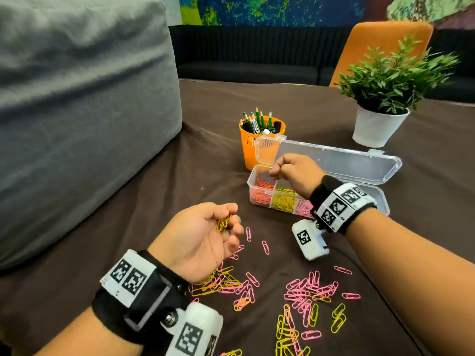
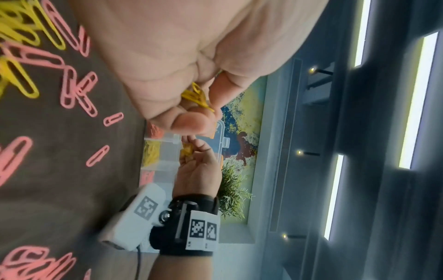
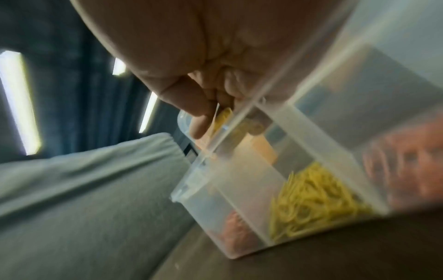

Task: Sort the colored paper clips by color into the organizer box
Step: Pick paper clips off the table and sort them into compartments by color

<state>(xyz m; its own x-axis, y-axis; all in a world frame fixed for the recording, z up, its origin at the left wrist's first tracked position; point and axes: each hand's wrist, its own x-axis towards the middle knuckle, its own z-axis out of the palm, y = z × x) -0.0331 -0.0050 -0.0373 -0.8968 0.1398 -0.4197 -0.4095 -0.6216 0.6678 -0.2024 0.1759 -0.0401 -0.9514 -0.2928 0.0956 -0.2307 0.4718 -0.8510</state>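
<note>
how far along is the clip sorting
Partly done. The organizer box already holds separate orange, yellow and pink heaps. In hand: the left hand holds a few yellow clips, and the right hand, over the box, pinches something yellow. Left: many pink and yellow loose clips on the table.

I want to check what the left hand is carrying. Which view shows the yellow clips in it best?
The head view: the yellow clips lie in plain sight in the cupped left hand. The left wrist view shows them close but partly hidden by the fingers. The right wrist view does not show them.
</note>
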